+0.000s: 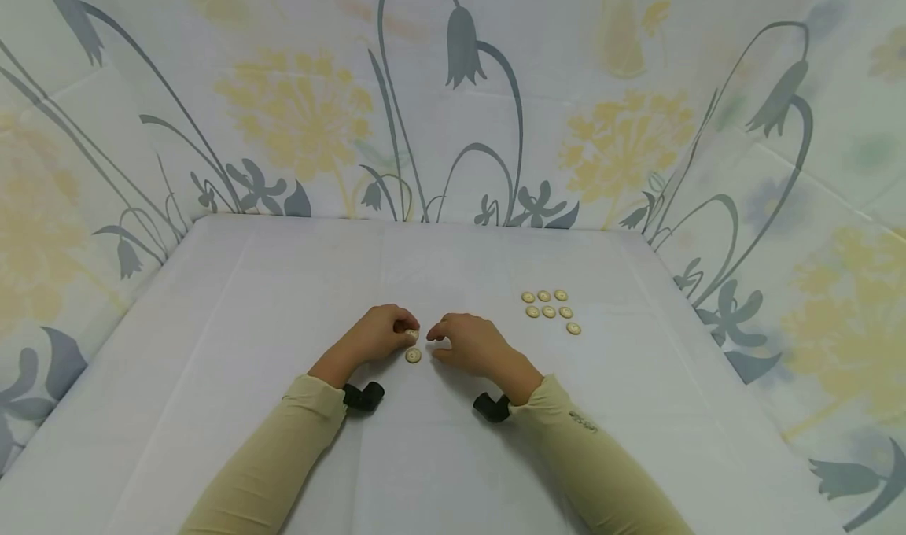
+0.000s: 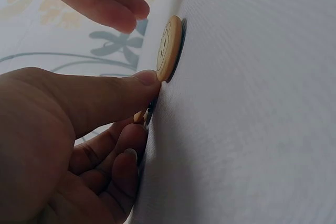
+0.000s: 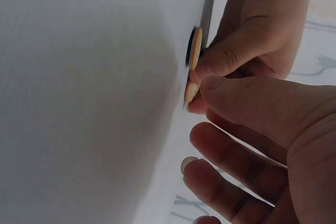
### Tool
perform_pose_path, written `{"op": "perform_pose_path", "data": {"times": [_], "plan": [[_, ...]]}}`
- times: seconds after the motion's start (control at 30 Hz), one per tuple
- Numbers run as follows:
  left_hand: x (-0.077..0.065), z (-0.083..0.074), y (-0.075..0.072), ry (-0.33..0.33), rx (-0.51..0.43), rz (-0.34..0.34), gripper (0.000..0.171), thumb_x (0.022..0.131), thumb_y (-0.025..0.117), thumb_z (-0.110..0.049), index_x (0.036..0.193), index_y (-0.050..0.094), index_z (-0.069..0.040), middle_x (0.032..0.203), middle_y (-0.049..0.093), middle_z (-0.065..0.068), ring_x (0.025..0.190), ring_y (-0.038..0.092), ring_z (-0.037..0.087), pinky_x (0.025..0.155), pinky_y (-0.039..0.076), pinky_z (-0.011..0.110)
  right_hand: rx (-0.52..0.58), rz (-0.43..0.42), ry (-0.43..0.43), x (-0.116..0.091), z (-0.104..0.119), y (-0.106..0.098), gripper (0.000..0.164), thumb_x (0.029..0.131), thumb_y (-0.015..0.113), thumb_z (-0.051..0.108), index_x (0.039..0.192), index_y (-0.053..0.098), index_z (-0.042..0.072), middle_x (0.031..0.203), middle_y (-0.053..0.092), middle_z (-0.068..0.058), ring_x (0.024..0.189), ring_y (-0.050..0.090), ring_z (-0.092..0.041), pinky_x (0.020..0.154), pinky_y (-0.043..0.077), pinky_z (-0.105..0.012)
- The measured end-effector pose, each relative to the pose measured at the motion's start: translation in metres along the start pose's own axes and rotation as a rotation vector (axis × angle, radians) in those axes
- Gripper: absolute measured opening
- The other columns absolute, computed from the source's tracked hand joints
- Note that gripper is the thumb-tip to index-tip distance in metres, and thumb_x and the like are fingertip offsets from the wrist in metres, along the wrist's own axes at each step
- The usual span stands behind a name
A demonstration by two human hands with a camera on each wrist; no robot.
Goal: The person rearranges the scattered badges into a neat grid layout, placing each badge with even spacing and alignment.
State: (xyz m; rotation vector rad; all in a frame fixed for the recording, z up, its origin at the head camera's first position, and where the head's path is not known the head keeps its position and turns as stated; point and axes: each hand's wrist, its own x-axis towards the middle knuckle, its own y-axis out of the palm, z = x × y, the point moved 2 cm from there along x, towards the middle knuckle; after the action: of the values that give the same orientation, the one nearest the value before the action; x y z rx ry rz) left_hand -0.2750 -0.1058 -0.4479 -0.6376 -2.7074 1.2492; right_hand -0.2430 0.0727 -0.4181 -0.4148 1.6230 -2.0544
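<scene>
My left hand pinches a small round wooden disc between thumb and fingers, low over the white cloth. Just nearer to me lies a second wooden disc with a dark line drawing on its face. In the left wrist view the left thumb reaches the edge of this second disc, while the pinched disc is mostly hidden. Close by on the right, my right hand has its fingers loosely bent and holds nothing. Both discs show edge-on in the right wrist view.
Several similar wooden discs lie toward the right of the white-covered table, in two rows with one apart at the near right. Flower-patterned cloth stands behind and at the sides. Black wrist devices sit under both wrists.
</scene>
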Motion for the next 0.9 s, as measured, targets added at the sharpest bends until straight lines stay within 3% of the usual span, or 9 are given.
{"op": "perform_pose_path", "data": {"times": [0.37, 0.6, 0.9], "plan": [[-0.002, -0.001, 0.0, -0.02, -0.001, 0.01, 0.019, 0.092, 0.066, -0.018, 0.108, 0.07, -0.01, 0.098, 0.066, 0.003, 0.089, 0.059, 0.015, 0.083, 0.048, 0.035, 0.004, 0.009, -0.05, 0.009, 0.015, 0.009, 0.025, 0.091, 0.066, 0.037, 0.109, 0.074, 0.022, 0.105, 0.068, 0.004, 0.09, 0.063, -0.015, 0.074, 0.051, -0.035], [0.0, 0.0, 0.0, -0.015, -0.001, 0.011, 0.019, 0.093, 0.064, -0.016, 0.11, 0.07, -0.01, 0.1, 0.067, 0.003, 0.091, 0.06, 0.015, 0.084, 0.049, 0.036, -0.05, -0.003, -0.049, 0.013, 0.018, 0.013, 0.023, 0.087, 0.069, 0.036, 0.103, 0.074, 0.022, 0.095, 0.066, 0.006, 0.082, 0.061, -0.012, 0.066, 0.05, -0.031], [0.001, 0.002, 0.001, -0.006, 0.01, 0.004, 0.018, 0.092, 0.064, -0.015, 0.108, 0.07, -0.01, 0.099, 0.067, 0.002, 0.09, 0.06, 0.015, 0.084, 0.049, 0.036, -0.02, 0.017, -0.038, 0.015, 0.019, 0.013, 0.019, 0.086, 0.069, 0.03, 0.101, 0.075, 0.021, 0.094, 0.066, 0.007, 0.084, 0.06, -0.012, 0.068, 0.05, -0.032]]}}
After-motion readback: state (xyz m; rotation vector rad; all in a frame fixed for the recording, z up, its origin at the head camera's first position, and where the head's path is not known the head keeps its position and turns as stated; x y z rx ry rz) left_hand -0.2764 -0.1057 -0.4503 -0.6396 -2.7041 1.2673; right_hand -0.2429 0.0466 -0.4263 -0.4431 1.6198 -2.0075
